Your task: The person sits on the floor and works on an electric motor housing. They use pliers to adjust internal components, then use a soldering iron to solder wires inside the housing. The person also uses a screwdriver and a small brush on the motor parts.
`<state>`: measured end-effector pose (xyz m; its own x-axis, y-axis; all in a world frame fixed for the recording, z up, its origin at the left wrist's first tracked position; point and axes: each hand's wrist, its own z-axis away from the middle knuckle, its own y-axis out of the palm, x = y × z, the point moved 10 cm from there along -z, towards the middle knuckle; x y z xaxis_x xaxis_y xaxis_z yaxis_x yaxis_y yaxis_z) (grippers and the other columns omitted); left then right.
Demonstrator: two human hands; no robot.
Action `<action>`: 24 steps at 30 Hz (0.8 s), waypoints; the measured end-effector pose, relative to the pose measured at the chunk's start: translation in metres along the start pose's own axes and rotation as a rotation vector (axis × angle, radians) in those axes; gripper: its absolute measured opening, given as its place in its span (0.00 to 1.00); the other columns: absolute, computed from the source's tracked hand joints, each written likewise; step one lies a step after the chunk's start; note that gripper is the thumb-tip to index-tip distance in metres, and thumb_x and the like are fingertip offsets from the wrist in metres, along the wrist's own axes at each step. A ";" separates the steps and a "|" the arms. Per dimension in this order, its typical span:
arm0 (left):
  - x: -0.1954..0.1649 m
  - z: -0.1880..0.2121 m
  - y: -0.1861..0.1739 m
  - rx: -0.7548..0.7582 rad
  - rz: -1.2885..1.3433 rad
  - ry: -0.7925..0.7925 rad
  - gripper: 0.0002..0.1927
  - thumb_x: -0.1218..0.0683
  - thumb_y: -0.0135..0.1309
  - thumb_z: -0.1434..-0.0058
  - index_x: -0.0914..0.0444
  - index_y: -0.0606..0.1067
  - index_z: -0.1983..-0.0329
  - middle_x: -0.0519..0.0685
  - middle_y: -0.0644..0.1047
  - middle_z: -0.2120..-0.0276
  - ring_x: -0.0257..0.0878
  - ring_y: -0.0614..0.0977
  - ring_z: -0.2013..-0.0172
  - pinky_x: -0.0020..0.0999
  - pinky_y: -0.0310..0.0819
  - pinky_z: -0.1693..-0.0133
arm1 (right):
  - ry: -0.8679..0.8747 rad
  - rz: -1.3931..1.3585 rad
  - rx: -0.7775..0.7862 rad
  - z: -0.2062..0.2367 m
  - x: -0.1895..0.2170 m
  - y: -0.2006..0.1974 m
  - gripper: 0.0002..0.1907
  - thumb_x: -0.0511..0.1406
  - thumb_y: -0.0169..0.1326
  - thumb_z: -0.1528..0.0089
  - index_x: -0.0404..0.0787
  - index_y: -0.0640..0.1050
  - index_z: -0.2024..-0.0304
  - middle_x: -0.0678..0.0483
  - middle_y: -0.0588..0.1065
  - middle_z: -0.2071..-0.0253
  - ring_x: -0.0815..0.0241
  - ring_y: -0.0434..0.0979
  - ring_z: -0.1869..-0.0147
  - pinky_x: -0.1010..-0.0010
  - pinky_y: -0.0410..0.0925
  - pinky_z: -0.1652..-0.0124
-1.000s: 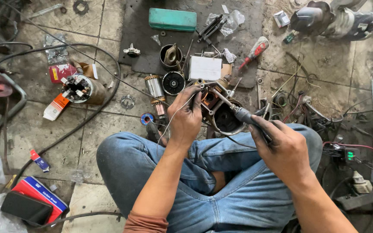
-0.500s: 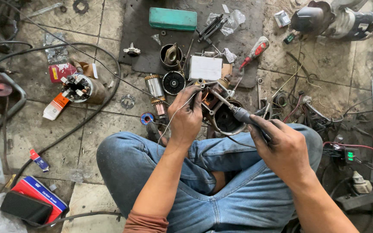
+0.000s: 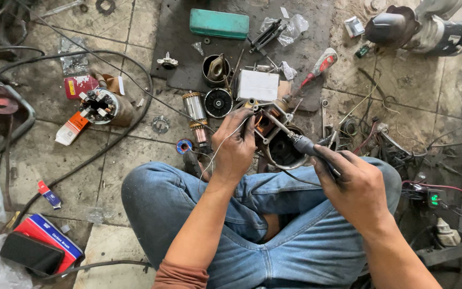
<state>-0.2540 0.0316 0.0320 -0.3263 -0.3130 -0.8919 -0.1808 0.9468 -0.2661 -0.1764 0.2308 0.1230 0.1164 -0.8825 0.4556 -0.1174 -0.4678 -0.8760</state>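
Note:
I sit cross-legged in blue jeans on a tiled floor. My right hand [image 3: 355,187] grips a dark-handled soldering iron [image 3: 301,143] whose tip points up-left into a rusty motor housing [image 3: 279,140] in front of my knees. My left hand [image 3: 235,147] rests on the housing's left side, fingers pinched on a thin solder wire [image 3: 217,152] that trails down toward my wrist. A copper-wound armature [image 3: 195,114] lies just left of that hand.
A dark mat [image 3: 180,59] holds a green tin [image 3: 219,23], a white box [image 3: 258,85], a red-handled screwdriver [image 3: 318,67] and small parts. Black cables [image 3: 89,155] loop on the left. A power tool [image 3: 421,29] lies top right; a phone [image 3: 30,253] on a red-blue box bottom left.

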 end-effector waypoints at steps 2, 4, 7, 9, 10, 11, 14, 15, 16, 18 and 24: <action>0.000 0.000 0.000 -0.011 -0.012 0.000 0.08 0.61 0.57 0.34 0.64 0.77 0.51 0.55 0.81 0.53 0.52 0.85 0.52 0.39 0.80 0.51 | 0.005 -0.011 0.001 -0.001 0.000 0.000 0.14 0.34 0.63 0.38 0.38 0.82 0.49 0.48 0.77 0.67 0.52 0.78 0.68 0.65 0.69 0.68; 0.001 0.000 0.000 -0.012 -0.022 -0.001 0.08 0.61 0.58 0.34 0.64 0.77 0.52 0.55 0.81 0.54 0.52 0.85 0.52 0.39 0.80 0.51 | 0.000 -0.013 -0.003 -0.001 0.001 0.000 0.14 0.34 0.63 0.38 0.38 0.82 0.49 0.48 0.78 0.66 0.52 0.79 0.68 0.65 0.70 0.68; 0.002 0.000 -0.001 -0.015 -0.015 -0.008 0.08 0.61 0.58 0.35 0.64 0.78 0.52 0.55 0.81 0.54 0.52 0.85 0.53 0.40 0.80 0.52 | -0.009 0.010 -0.007 -0.001 0.002 0.001 0.14 0.33 0.63 0.38 0.38 0.82 0.50 0.48 0.78 0.65 0.52 0.79 0.67 0.66 0.70 0.67; 0.004 0.000 -0.004 -0.038 0.006 -0.022 0.08 0.61 0.58 0.35 0.64 0.78 0.53 0.54 0.81 0.55 0.52 0.85 0.53 0.39 0.80 0.52 | -0.001 0.034 0.003 -0.001 0.002 0.003 0.14 0.33 0.63 0.38 0.37 0.82 0.50 0.48 0.78 0.66 0.52 0.79 0.68 0.65 0.69 0.67; 0.006 0.001 -0.004 -0.035 0.006 -0.031 0.08 0.61 0.58 0.35 0.64 0.78 0.53 0.54 0.81 0.55 0.52 0.85 0.53 0.40 0.80 0.52 | -0.007 0.026 -0.003 -0.001 0.003 0.003 0.14 0.33 0.63 0.38 0.37 0.82 0.50 0.48 0.78 0.65 0.52 0.79 0.67 0.66 0.70 0.67; 0.007 0.002 -0.005 -0.032 0.007 -0.041 0.08 0.61 0.58 0.35 0.64 0.78 0.53 0.55 0.81 0.55 0.52 0.85 0.54 0.40 0.80 0.52 | -0.011 0.019 -0.007 0.000 0.004 0.003 0.14 0.34 0.63 0.38 0.37 0.82 0.50 0.48 0.78 0.64 0.52 0.79 0.67 0.66 0.70 0.66; 0.010 0.003 -0.006 -0.038 0.014 -0.057 0.08 0.60 0.59 0.35 0.64 0.79 0.53 0.55 0.81 0.55 0.52 0.85 0.54 0.40 0.80 0.53 | 0.006 0.038 -0.002 -0.001 0.004 0.005 0.13 0.34 0.63 0.38 0.37 0.82 0.50 0.48 0.79 0.64 0.53 0.79 0.67 0.66 0.70 0.67; 0.011 0.004 -0.006 -0.043 0.017 -0.060 0.09 0.60 0.59 0.36 0.64 0.79 0.53 0.55 0.81 0.55 0.52 0.85 0.55 0.40 0.80 0.53 | 0.017 0.051 0.003 -0.001 0.003 0.006 0.13 0.34 0.63 0.38 0.38 0.82 0.51 0.48 0.79 0.65 0.53 0.79 0.68 0.66 0.69 0.67; 0.012 0.005 -0.006 -0.048 0.018 -0.059 0.09 0.60 0.59 0.36 0.64 0.79 0.53 0.55 0.81 0.55 0.52 0.85 0.54 0.40 0.80 0.53 | 0.015 0.058 0.003 -0.001 0.004 0.006 0.13 0.34 0.63 0.38 0.38 0.82 0.51 0.49 0.79 0.64 0.53 0.79 0.67 0.66 0.70 0.67; 0.014 0.006 -0.006 -0.057 0.022 -0.055 0.09 0.60 0.59 0.35 0.64 0.79 0.53 0.56 0.81 0.54 0.52 0.85 0.54 0.40 0.80 0.53 | 0.011 0.073 0.003 -0.001 0.005 0.006 0.12 0.35 0.63 0.37 0.39 0.83 0.51 0.49 0.80 0.64 0.53 0.80 0.66 0.66 0.70 0.66; 0.017 0.010 -0.006 -0.089 0.077 -0.043 0.09 0.62 0.60 0.35 0.64 0.79 0.52 0.55 0.82 0.54 0.50 0.86 0.54 0.38 0.81 0.52 | -0.008 0.080 -0.023 -0.001 0.008 0.006 0.13 0.35 0.64 0.37 0.40 0.82 0.51 0.49 0.80 0.62 0.53 0.81 0.64 0.66 0.71 0.64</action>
<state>-0.2494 0.0212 0.0149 -0.3025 -0.2345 -0.9238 -0.2390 0.9570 -0.1647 -0.1770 0.2205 0.1212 0.1132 -0.9169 0.3827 -0.1495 -0.3965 -0.9058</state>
